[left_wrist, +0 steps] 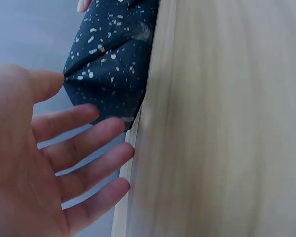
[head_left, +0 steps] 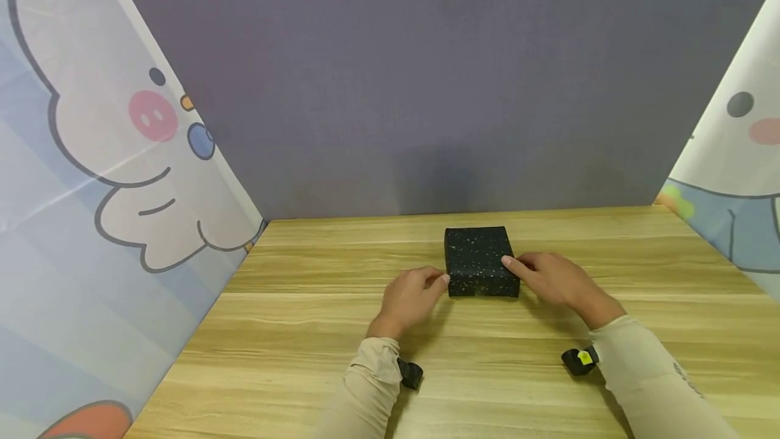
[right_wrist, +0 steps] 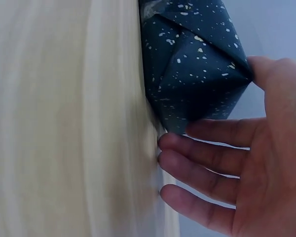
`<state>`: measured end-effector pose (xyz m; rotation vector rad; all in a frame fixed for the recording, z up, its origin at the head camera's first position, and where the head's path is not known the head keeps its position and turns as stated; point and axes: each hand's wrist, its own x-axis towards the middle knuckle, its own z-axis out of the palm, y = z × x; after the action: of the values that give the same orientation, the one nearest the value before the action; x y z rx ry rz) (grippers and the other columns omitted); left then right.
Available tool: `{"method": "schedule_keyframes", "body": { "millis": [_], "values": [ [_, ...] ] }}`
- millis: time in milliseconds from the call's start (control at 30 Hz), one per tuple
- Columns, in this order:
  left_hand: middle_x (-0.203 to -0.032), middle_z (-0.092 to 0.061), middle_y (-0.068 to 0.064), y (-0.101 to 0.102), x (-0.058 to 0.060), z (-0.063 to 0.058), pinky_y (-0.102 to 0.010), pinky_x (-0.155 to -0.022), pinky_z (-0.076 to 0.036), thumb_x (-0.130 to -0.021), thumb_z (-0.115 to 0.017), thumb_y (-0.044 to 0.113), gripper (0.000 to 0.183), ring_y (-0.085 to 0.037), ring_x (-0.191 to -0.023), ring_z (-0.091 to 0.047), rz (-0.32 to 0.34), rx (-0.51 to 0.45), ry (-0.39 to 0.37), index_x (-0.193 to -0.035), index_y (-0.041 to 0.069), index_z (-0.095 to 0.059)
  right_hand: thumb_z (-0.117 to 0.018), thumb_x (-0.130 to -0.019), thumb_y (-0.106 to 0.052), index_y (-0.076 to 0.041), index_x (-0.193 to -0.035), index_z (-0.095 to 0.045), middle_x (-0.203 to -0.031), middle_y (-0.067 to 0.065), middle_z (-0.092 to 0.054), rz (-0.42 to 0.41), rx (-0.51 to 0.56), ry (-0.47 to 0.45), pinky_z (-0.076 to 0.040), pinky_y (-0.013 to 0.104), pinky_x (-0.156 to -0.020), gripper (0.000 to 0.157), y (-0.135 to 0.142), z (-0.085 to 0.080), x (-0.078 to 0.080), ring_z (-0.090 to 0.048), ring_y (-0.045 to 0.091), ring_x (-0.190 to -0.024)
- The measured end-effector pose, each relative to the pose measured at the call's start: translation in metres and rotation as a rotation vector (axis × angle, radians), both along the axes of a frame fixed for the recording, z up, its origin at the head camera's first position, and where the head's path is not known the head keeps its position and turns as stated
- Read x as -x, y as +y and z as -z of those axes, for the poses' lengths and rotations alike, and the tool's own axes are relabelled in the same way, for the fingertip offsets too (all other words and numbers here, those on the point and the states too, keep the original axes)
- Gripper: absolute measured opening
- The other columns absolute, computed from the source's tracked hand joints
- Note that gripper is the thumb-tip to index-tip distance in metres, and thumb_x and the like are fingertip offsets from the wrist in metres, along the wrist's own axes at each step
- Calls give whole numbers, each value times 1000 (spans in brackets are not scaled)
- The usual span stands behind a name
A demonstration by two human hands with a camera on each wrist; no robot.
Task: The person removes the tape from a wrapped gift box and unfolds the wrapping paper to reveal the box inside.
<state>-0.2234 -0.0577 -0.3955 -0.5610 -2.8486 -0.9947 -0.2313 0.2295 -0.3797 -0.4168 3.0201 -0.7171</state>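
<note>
1. In the head view, the left forearm (head_left: 362,391), sleeved, rises from the bottom edge near the centre, leaning right.
2. The right forearm (head_left: 655,385), also sleeved, slants up and left from the lower right.
3. The left hand (head_left: 409,298) lies just below the frame's centre, its thumb pointing right.
4. The right hand (head_left: 560,281) sits right of centre, its thumb pointing left.
5. In the left wrist view, the palm faces the camera at lower left, four fingers (left_wrist: 89,143) fanned rightward.
6. In the right wrist view, the palm shows at lower right, fingers (right_wrist: 207,177) extended leftward, slightly apart.
</note>
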Motion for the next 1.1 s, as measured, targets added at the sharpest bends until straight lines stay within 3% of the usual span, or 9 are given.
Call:
{"method": "schedule_keyframes", "body": {
  "millis": [333,733,1100],
  "values": [
    [-108,-72,12,12,1,-1,-43,-85,-53,-104,-44,56,49,-10,-100,-67,-114,-70,-49,-130,23,-68,-31,-102,-65,4,-135,-60,-128,24,-63,15,13,24,-45,64,-91,81,-5,2,3,-59,47,-115],
    [-121,-69,6,22,4,3,-44,-91,-51,-103,-43,57,57,-13,-108,-65,-128,-137,-107,-141,18,-59,-35,-102,-64,6,-132,-60,-125,27,-63,44,30,40,-46,64,-89,80,-8,5,1,-60,48,-112],
    [-107,-70,9,23,9,9,-38,-84,-52,-101,-50,55,50,-11,-98,-66,-123,-190,-98,-131,18,-66,-36,-104,-59,8,-131,-60,-122,27,-64,26,36,55,-47,64,-88,77,-10,9,-3,-60,48,-110]
  ]
}}
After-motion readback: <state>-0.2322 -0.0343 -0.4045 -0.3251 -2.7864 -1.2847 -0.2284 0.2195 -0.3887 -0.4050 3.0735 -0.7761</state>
